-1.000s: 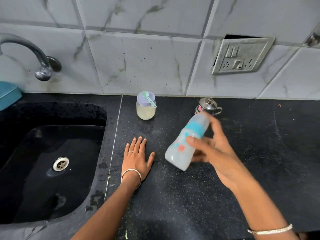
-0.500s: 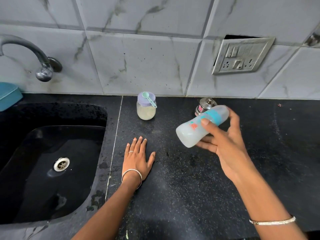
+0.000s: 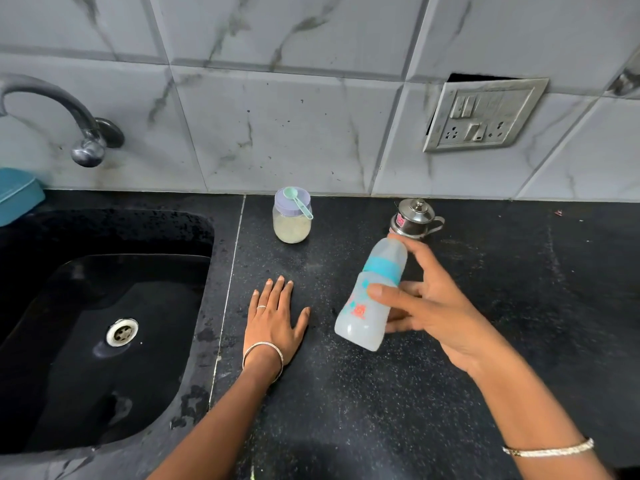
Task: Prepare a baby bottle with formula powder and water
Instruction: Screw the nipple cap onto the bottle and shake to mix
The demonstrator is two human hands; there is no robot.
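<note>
Judging against the head view of half a second earlier, the baby bottle [image 3: 362, 318] is found swung from nearly level to steeply tilted, its capped end raised toward the wall and its base dropped toward the near left. It is held in the air above the black countertop [image 3: 381, 410] by the right hand [image 3: 440, 313], whose thumb is pressed across the front of the body while the fingers are curled behind it. The left hand [image 3: 275, 322] is kept where it was, laid flat on the countertop with fingers straight and close together, just right of the sink [image 3: 104, 341].

The bottle is seen as frosted and translucent, with a teal collar under a cloudy dome cap and red and teal prints on its body; what is inside cannot be told. Nearer the wall, a jar of pale powder [image 3: 292, 226] is set with a mint scoop [image 3: 298, 202] laid on its lid, and a small steel pot [image 3: 414, 218] is seen just behind the cap.
</note>
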